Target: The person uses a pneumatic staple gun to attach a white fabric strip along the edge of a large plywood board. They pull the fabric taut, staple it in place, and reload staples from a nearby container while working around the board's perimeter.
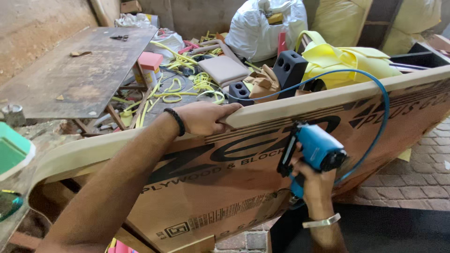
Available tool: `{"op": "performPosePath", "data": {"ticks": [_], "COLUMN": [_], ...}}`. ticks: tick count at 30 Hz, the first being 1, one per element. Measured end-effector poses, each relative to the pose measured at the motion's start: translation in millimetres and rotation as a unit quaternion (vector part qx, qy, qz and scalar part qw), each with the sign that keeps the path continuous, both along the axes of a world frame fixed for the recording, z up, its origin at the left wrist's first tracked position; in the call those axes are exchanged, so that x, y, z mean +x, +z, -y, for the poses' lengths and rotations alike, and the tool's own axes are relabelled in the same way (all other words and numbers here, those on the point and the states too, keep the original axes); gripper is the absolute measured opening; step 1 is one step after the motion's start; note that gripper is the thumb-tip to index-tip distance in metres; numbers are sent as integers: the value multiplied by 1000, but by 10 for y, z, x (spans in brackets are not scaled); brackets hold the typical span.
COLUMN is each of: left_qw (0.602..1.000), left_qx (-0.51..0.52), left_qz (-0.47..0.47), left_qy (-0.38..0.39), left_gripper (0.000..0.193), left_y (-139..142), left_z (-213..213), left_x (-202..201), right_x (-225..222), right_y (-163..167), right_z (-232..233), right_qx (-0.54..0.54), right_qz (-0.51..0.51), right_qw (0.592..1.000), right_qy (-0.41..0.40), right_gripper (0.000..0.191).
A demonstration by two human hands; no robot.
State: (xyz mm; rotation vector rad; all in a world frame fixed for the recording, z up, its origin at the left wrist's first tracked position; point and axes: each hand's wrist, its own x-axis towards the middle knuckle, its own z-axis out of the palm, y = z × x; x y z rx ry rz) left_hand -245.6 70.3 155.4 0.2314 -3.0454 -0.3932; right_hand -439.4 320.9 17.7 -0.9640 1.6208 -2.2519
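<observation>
A big plywood panel (220, 187) with printed lettering stands tilted on edge across the view. Beige fabric (300, 100) is wrapped over its top edge. My left hand (204, 117) presses down on that fabric-covered edge, fingers curled over it; a black band sits on the wrist. My right hand (315, 182) grips a blue pneumatic staple gun (313, 150), its black nose against the panel face just below the fabric. A blue air hose (375, 89) loops from the gun over the panel. A metal bracelet is on the right wrist.
A low wooden board table (79, 70) lies at the left. Yellow foam strips (187, 86), black blocks (289, 65), a beige cushion (225, 68), yellow fabric (347, 61) and a white sack (262, 28) are piled behind the panel. Brick paving (417, 173) is at the right.
</observation>
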Motion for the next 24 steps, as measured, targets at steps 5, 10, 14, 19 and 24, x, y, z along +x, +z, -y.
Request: {"op": "performPosePath", "data": {"ticks": [5, 10, 14, 19, 24], "left_qw": [999, 996, 998, 999, 999], "left_qx": [-13, -6, 7, -9, -16], "left_qz": [23, 57, 26, 7, 14], "left_qy": [35, 64, 48, 37, 44], "left_gripper": [78, 79, 79, 78, 78], "left_y": [61, 116, 122, 94, 104], "left_z": [-244, -472, -609, -679, -725], "left_x": [27, 89, 139, 153, 164], "right_x": [-126, -140, -154, -111, -135], "right_y": [90, 84, 100, 59, 38], "right_z": [-201, -346, -405, -483, -493], "right_qx": [1, -18, 45, 14, -29], "right_qz": [9, 33, -4, 16, 28], "right_qw": [1000, 999, 999, 999, 999], "right_qy": [-8, 3, 0, 24, 22], "right_gripper": [41, 43, 39, 44, 43]}}
